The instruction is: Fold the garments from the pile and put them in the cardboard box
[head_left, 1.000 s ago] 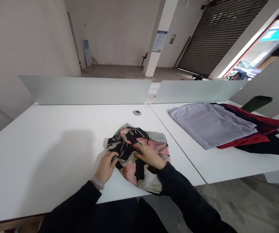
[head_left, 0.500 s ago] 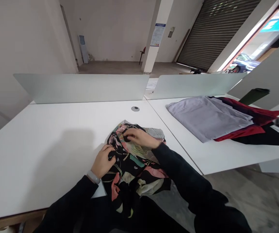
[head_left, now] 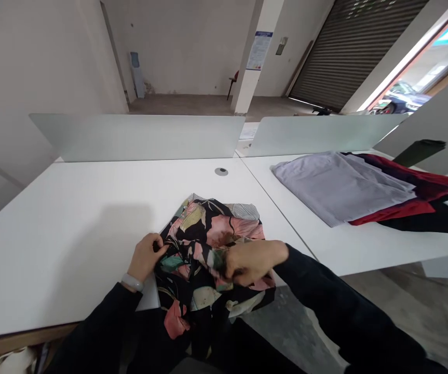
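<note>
Since half a second earlier, the right hand [head_left: 255, 259] had come down from the top of the patterned cloth [head_left: 211, 259] toward the person's body, and the left hand [head_left: 141, 257] had slid outward, away from it. The cloth lay between and beneath the two hands on the white table [head_left: 91, 192], its near part drooping over the edge below the grip. The left thumb and forefinger pinched its left margin, probably to anchor that side against any pull from the other hand. The right fingers were curled round a bunched fold, blurred by motion, their tips hidden; that grip seemed meant to gather loose fabric while the flatter part stayed spread just beyond the knuckles. Resting most of the cloth on the tabletop likely spared the hands its weight. The grey folded fabric [head_left: 336, 187] sat well to the right of the grip, across the table seam [head_left: 270, 195], presumably keeping the working area free.
</note>
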Demonstrator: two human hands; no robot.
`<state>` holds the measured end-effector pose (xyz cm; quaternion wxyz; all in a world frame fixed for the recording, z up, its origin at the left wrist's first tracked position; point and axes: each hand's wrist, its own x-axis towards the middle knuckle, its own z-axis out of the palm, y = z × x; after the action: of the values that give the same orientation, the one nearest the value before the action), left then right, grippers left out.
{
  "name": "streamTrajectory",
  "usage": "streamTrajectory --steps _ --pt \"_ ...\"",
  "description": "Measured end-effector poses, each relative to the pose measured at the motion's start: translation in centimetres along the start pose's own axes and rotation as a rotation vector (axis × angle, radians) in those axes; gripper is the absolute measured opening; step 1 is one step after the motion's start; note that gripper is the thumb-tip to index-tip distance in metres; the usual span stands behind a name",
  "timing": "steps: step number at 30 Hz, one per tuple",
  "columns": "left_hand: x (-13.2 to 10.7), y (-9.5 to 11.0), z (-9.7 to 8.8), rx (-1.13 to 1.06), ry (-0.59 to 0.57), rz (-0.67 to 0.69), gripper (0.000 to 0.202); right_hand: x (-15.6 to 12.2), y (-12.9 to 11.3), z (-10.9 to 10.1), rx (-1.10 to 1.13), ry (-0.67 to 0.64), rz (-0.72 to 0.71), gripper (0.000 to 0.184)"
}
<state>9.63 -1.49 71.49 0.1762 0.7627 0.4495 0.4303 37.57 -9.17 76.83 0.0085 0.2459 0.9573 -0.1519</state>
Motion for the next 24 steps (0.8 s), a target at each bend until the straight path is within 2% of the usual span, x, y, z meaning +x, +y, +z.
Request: streamTrajectory --steps 1,2,3,6,7,8,10,12,16,18,19,21,23,24 --pt "0.1 0.4 0.0 -0.066 -0.015 -0.025 0.025 -0.4 -0.6 0.0 0.015 -0.007 0.000 0.020" --pt "0.2 0.9 0.0 -0.159 -0.041 -0.053 0.026 -0.6 -1.0 -0.2 0.023 0.045 0.017 0.018" --pt "0.2 1.7 0.0 -0.269 -0.074 -0.075 0.029 -0.4 -1.3 -0.5 0.022 0.156 0.045 0.019" --pt "0.0 4.7 -0.3 -0.530 -0.153 -0.063 0.034 1.6 -1.4 -2.4 -0.044 0.617 0.088 0.025" --pt "-0.1 5.7 -0.6 -0.563 -0.168 -0.039 0.034 2.6 -1.3 -3.1 -0.079 0.716 0.063 0.028" --pt "-0.2 6.6 -1.0 -0.574 -0.179 -0.012 0.034 3.5 -1.2 -3.8 -0.118 0.761 0.020 0.034" --pt "-0.5 7.8 -2.1 -0.586 -0.181 0.025 0.033 5.1 -0.9 -4.8 -0.201 0.708 -0.053 0.043" --pt "-0.5 8.1 -3.7 -0.604 -0.148 0.032 0.035 5.8 -0.5 -5.1 -0.248 0.579 -0.036 0.041" --pt "-0.2 6.5 -7.4 -0.574 0.034 -0.011 0.039 3.9 0.6 -3.6 -0.169 0.228 0.096 0.039" --pt "0.0 5.0 -8.8 -0.498 0.060 -0.078 0.041 2.5 0.8 -2.5 -0.103 0.088 0.120 0.035" --pt "0.0 4.2 -9.2 -0.437 0.025 -0.115 0.041 2.1 0.8 -2.1 -0.084 0.075 0.118 0.032" --pt "-0.1 2.6 -9.1 -0.261 -0.090 -0.133 0.046 2.0 0.5 -1.8 -0.090 0.174 0.110 0.028" --pt "-0.2 1.0 -8.3 -0.043 -0.171 -0.055 0.059 3.1 0.2 -2.0 -0.133 0.339 0.117 0.025" --pt "-0.4 0.4 -7.8 0.055 -0.175 -0.003 0.062 4.0 0.1 -2.3 -0.156 0.414 0.117 0.023"
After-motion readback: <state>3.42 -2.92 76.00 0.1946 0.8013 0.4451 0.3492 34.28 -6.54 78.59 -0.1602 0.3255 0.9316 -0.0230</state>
